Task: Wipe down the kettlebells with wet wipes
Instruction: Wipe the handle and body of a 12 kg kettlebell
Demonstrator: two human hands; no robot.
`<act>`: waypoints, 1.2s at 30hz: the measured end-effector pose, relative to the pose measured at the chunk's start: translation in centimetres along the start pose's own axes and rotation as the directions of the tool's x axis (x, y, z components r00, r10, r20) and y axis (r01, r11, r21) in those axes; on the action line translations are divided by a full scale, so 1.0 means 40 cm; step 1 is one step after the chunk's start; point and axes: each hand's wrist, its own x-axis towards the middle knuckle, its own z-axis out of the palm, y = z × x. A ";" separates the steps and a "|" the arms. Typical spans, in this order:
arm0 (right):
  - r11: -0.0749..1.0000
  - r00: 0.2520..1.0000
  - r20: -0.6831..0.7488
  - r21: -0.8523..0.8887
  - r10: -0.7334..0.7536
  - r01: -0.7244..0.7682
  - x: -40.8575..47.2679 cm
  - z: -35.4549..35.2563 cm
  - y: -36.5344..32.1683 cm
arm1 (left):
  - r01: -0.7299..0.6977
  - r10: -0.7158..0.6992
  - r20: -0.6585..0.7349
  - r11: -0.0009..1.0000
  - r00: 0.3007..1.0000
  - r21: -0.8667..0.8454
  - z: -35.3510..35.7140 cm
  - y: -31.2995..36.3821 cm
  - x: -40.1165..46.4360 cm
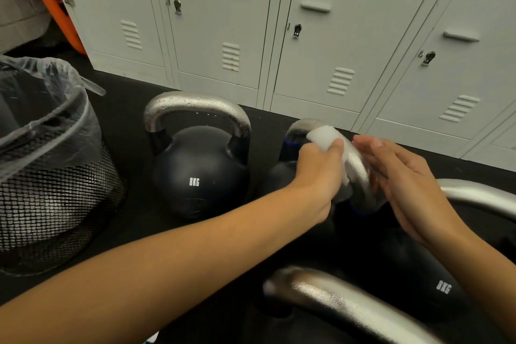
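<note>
Head view: second kettlebell handle under the wipe

Left hand (pixel 318 173) pinches a white wet wipe (pixel 332 139) against the steel handle (pixel 360 173) of the middle kettlebell; right hand (pixel 402 179) steadies that handle, fingers straight. Left kettlebell (pixel 199 173) on the floor shows droplets, probably wiped already. Two nearer kettlebell handles (pixel 349 301) likely remain

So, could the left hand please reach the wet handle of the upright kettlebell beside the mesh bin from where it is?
Probably yes: the left hand, gripping the white wipe, has open black floor between it and the droplet-covered silver handle.
</note>
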 end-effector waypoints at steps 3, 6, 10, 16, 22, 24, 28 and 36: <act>1.000 1.000 0.003 -0.001 0.012 -0.012 0.001 -0.001 0.001 | -0.070 0.064 0.090 0.995 0.994 0.066 -0.034 -0.037 -0.019; 0.999 1.000 0.006 -0.037 0.005 -0.005 0.005 -0.004 0.007 | -0.190 0.190 0.008 0.976 0.982 0.110 -0.097 -0.034 -0.019; 0.997 1.000 0.010 -0.075 -0.017 0.018 0.008 -0.006 0.010 | -0.260 0.286 -0.122 0.945 0.950 0.197 -0.179 0.004 0.021; 0.990 0.999 0.022 -0.131 -0.045 0.047 0.003 0.003 0.006 | -0.445 0.479 0.040 0.777 0.877 0.445 -0.192 0.106 0.090; 0.987 0.999 0.025 -0.158 -0.037 0.041 -0.001 0.000 0.007 | -0.353 0.312 0.166 0.838 0.936 0.417 -0.166 0.136 0.165; 0.985 0.999 0.025 -0.165 -0.036 0.040 -0.001 -0.001 0.010 | -0.239 0.197 0.169 0.926 0.966 0.291 -0.167 0.117 0.176; 0.986 0.999 0.024 -0.165 -0.027 0.031 0.001 -0.002 0.015 | -0.190 0.177 0.183 0.980 0.967 0.056 -0.176 0.075 0.189; 0.964 0.996 0.075 -0.256 -0.055 0.073 0.002 0.004 0.007 | -0.085 0.062 0.122 0.978 0.991 0.191 -0.149 0.027 0.232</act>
